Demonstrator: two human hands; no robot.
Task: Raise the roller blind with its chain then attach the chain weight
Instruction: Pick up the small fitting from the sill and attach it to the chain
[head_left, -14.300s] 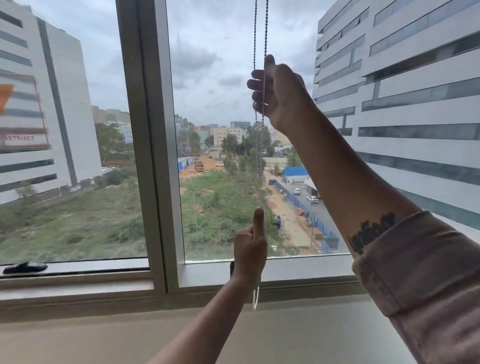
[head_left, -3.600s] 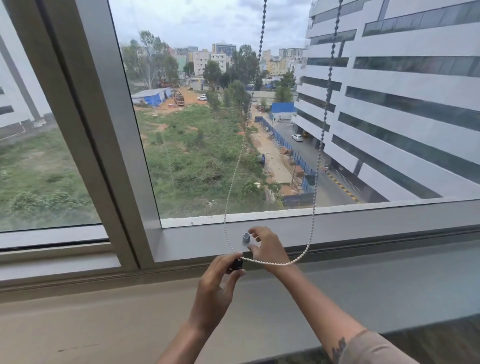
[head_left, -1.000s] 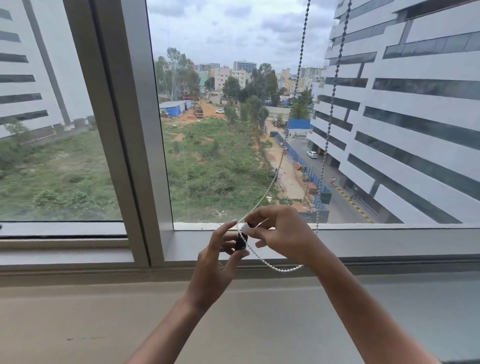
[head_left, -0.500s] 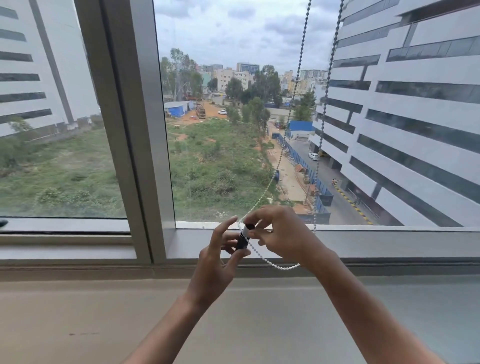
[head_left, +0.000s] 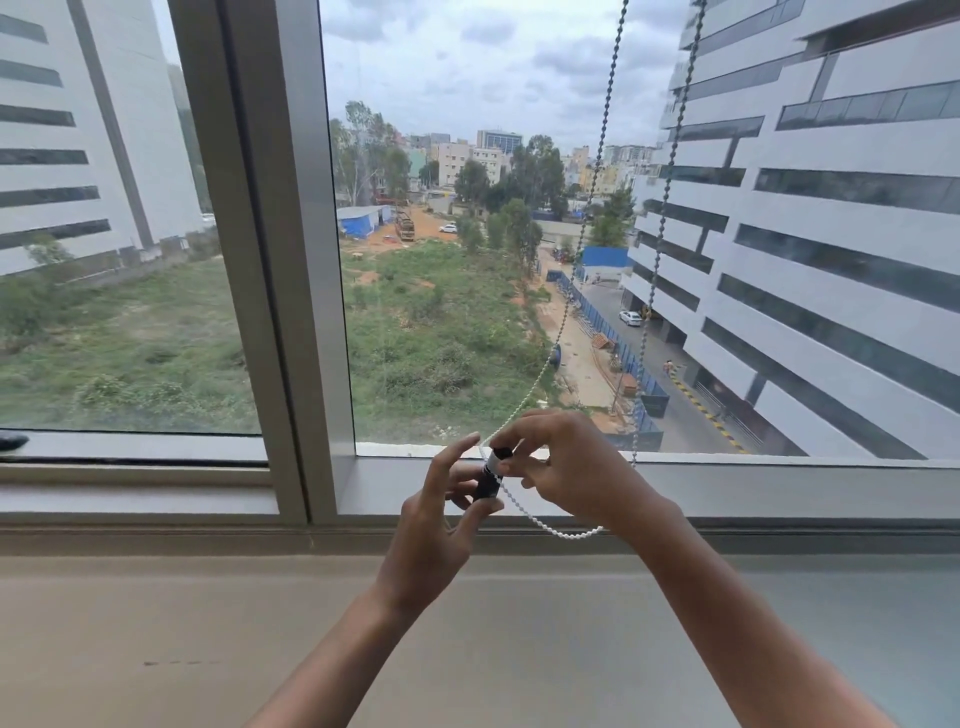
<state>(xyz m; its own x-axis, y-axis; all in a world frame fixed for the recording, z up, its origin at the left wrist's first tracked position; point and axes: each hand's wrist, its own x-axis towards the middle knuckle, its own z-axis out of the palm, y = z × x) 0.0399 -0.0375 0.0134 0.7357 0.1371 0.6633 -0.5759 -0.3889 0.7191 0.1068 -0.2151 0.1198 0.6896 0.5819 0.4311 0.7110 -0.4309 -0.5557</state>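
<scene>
Currently both hands meet just in front of the window frame (head_left: 727, 483): left hand (head_left: 436, 530) pinches the small black cylindrical chain weight (head_left: 488, 478), right hand (head_left: 566, 467) closed on the white beaded chain (head_left: 566, 291) looping below

1. Bead chain (head_left: 587, 223): tiny round beads, pale and plastic-looking low down, reading grey with a dull sheen higher up against the sky.
2. Chain weight (head_left: 489, 475): small, black, smooth, plastic-looking, faint gloss.
3. Window frame (head_left: 280, 260): brushed metal look, grey, matt satin.
4. Glass pane (head_left: 467, 78): clear, smooth, barely any glare.
5. Sill (head_left: 208, 649): beige, smooth, matt, a few dark scuffs at left.
</scene>
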